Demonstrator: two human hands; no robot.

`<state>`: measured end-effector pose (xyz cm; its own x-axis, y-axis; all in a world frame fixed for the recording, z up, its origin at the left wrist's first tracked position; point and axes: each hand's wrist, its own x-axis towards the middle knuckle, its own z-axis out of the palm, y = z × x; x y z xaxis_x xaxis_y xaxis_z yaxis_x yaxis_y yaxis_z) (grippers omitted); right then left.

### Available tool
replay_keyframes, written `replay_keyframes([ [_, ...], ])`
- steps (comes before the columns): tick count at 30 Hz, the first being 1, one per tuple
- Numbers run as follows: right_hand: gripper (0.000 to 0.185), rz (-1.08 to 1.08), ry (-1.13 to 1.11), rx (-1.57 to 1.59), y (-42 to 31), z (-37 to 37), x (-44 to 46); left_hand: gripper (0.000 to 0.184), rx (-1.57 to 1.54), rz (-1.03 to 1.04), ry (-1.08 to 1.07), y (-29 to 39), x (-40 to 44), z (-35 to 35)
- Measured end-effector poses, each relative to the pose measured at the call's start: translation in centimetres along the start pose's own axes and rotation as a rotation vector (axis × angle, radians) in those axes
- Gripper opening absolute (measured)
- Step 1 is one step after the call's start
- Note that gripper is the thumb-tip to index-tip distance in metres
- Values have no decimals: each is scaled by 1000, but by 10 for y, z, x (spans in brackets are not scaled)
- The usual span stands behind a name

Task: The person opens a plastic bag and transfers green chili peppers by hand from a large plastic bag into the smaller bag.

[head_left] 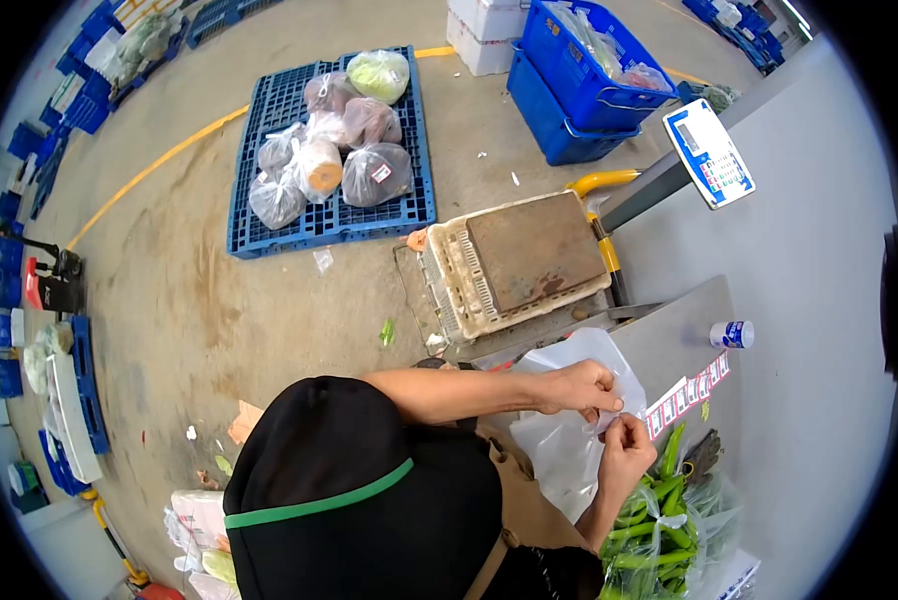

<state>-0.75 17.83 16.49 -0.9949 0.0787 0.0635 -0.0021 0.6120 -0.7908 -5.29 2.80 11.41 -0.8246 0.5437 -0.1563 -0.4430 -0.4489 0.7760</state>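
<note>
Left hand [581, 388] and right hand [627, 452] were both closed, fingertips pinching the clear plastic bag [554, 448] in front of the torso, at the metal table's [669, 318] edge. Bagged long green peppers [659, 530] sat just beside the right hand, label strip [687, 396] near them; platform scale [534, 250], then blue pallet [269, 110] of bagged produce [372, 122], stood farther off.

Bright, even light casts soft shadows; the translucent white plastic bag [559, 458] shows glare. Fisheye distortion curves the yellow painted floor line [169, 153] inside black corners.
</note>
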Motion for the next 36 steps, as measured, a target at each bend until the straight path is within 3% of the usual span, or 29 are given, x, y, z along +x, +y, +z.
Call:
replay_keyframes([
  [4, 6, -97, -7, -125, -21, 5, 7, 11, 87, 42, -8, -1, 1, -11],
  [9, 14, -133, 53, -191, -23, 4, 12, 14, -46, -9, 50, 11, -2, -12],
  [11, 13, -32, 10, -13, -12, 2, 12, 16, 12, 8, 122, 10, 1, -5],
  [12, 12, 43, -9, 146, -9, 3, 11, 18, -28, -72, 102, 5, 6, -7],
  [13, 11, 6, -1, 105, -17, 2, 11, 21, -65, -158, 80, 0, 11, -10],
  [16, 6, -151, -10, -58, -24, 4, 13, 21, -166, -227, 10, 21, 7, 3],
  [20, 6, -77, 148, 108, -11, -1, 12, 24, -314, -280, -40, 14, 15, 1],
  [32, 10, 17, 207, 40, 12, -12, 10, 13, -167, -196, 54, 1, 25, 8],
  [36, 15, -151, 204, -74, -10, -12, 2, 16, -178, -238, 69, 1, 28, 11],
])
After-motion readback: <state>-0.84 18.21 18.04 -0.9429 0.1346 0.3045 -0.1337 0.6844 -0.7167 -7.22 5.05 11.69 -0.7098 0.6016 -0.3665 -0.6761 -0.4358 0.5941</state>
